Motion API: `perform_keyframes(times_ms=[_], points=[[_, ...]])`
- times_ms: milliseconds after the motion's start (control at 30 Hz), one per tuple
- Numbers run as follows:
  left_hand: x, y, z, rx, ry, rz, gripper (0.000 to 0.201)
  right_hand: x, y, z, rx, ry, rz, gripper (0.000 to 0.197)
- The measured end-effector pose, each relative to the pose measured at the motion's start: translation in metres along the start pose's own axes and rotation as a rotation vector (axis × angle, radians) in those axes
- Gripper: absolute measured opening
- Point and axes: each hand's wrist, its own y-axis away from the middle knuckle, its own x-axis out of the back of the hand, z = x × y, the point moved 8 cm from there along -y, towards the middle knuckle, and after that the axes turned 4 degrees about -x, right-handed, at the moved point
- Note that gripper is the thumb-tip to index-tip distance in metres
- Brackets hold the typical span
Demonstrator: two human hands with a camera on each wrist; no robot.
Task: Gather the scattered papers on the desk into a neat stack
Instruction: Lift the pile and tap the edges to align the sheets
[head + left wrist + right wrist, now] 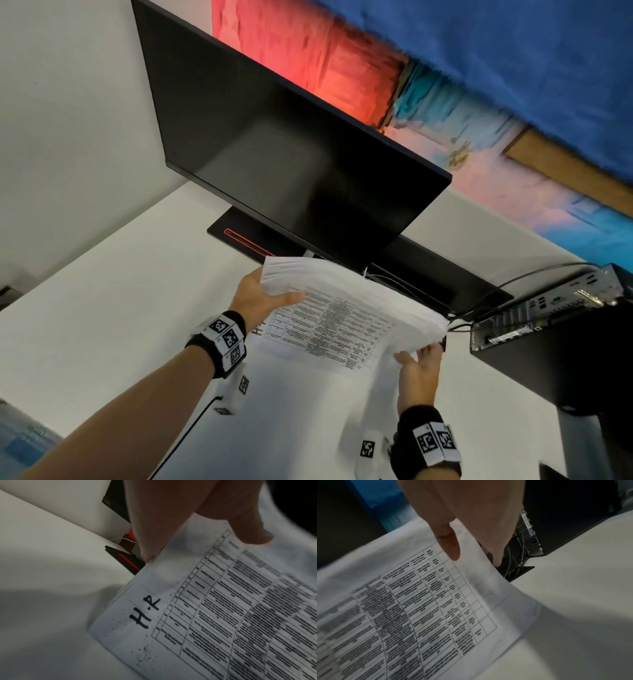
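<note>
A thick stack of papers (342,325) is held up off flat, with its lower edge down on the white desk (102,308), just in front of the monitor. The top sheet (205,615) carries a printed table and a handwritten "H.P". My left hand (263,294) grips the stack's left edge, its thumb (248,531) on the front and fingers behind. My right hand (418,366) pinches the right edge; in the right wrist view its thumb (450,545) lies on the sheet (419,608) and its fingers are behind it.
A black monitor (291,154) on a flat base (246,236) stands right behind the stack. A small black computer (548,318) with cables (479,298) sits close at the right. The desk meets white walls at the back and left.
</note>
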Motion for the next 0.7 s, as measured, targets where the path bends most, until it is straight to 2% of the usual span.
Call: perform_keyframes(times_ms=[167,233,367,467,567,700], points=[[-0.001,0.000,-0.007,0.040,0.042,0.034,0.039,0.006,-0.005,0.012,-0.061,-0.001,0.052,0.045],[-0.002,0.000,-0.003,0.037,0.061,0.060,0.034,0.007,-0.008,0.009,-0.033,-0.017,0.061,0.051],[-0.002,0.008,0.017,-0.057,0.094,0.137,0.027,0.012,0.001,-0.011,0.104,-0.050,0.074,0.063],[0.005,0.015,0.021,-0.106,0.096,0.191,0.033,0.010,0.007,-0.006,0.131,-0.058,0.023,0.068],[0.010,0.019,0.013,-0.098,0.049,0.187,0.043,0.007,0.006,0.013,0.115,0.038,-0.063,0.054],[0.013,0.014,-0.002,-0.039,0.018,0.146,0.033,0.001,0.006,0.013,0.152,0.090,-0.146,0.035]])
